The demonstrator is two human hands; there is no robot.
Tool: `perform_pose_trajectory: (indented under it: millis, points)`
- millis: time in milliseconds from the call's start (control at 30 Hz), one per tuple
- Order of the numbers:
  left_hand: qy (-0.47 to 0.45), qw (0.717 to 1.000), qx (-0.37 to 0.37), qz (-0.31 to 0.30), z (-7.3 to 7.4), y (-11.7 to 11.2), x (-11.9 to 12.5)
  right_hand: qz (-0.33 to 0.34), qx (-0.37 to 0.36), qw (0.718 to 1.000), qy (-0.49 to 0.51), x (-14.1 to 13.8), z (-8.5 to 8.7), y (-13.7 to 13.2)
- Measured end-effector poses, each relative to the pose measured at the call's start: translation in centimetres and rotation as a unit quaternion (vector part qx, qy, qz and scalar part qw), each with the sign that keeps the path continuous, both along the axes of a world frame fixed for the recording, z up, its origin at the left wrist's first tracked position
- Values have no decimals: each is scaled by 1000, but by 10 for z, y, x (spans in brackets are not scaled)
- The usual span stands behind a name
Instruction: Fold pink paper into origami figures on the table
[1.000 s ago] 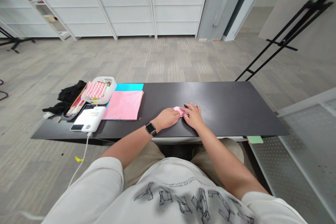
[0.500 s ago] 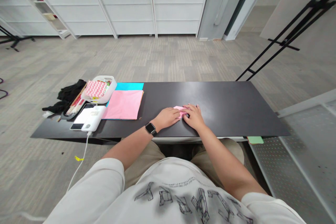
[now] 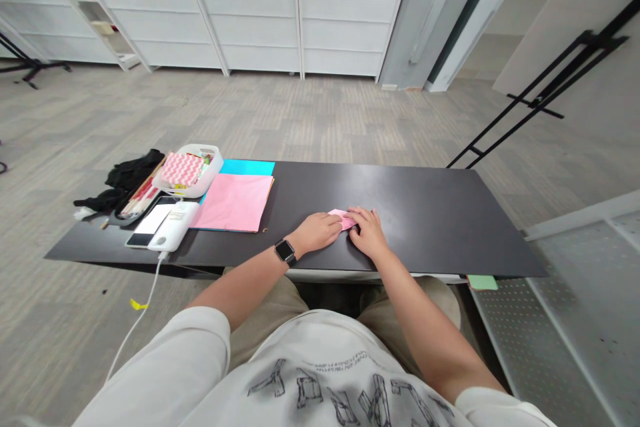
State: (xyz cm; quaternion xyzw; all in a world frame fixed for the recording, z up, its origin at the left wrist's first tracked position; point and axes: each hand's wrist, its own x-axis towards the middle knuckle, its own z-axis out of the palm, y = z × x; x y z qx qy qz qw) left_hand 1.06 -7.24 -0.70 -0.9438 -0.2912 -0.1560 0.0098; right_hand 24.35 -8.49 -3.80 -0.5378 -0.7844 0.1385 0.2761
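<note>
A small folded piece of pink paper (image 3: 343, 218) lies on the dark table (image 3: 430, 213) in front of me, partly covered by my fingers. My left hand (image 3: 318, 232), with a black watch on its wrist, holds the paper's left side, fingers close together. On the other side, my right hand (image 3: 367, 230) grips the paper, its fingers bent over the top and the thumb tucked near the lower edge. The fingertips of both hands nearly meet over it. The exact folds are too small to make out.
Left of my hands lie a stack of pink sheets (image 3: 234, 203), a blue sheet (image 3: 250, 167), a white basket (image 3: 214, 163), a white power bank (image 3: 175, 227) with a cable, a phone (image 3: 145, 230) and black cloth (image 3: 133, 173). A green pad (image 3: 483, 282) sticks out under the right front edge.
The view has tilted slightly, so the table sits a little lower in the picture. My right fingers lie somewhat flatter over the pink paper; both hands stay on it.
</note>
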Motion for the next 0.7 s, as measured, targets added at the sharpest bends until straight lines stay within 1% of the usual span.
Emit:
perform_pose_trajectory:
  millis: [133, 267, 433, 533, 633, 700]
  points:
    - [-21, 1000, -7, 20, -5, 2, -1, 4, 4, 1000, -1, -1, 2, -1]
    - [-47, 998, -35, 35, -8, 2, -2, 6, 8, 1000, 1, -1, 2, -1]
    - [-79, 994, -67, 29, -8, 1, -2, 3, 8, 1000, 7, -1, 2, 0]
    - [-81, 994, -68, 40, -9, 3, -1, -2, 7, 1000, 9, -1, 2, 1]
    - [-86, 992, -60, 68, -9, 5, -1, -4, 11, 1000, 11, -2, 3, 0]
    - [-106, 990, -45, 86, -8, 6, -2, -5, 16, 1000, 17, -2, 5, 0]
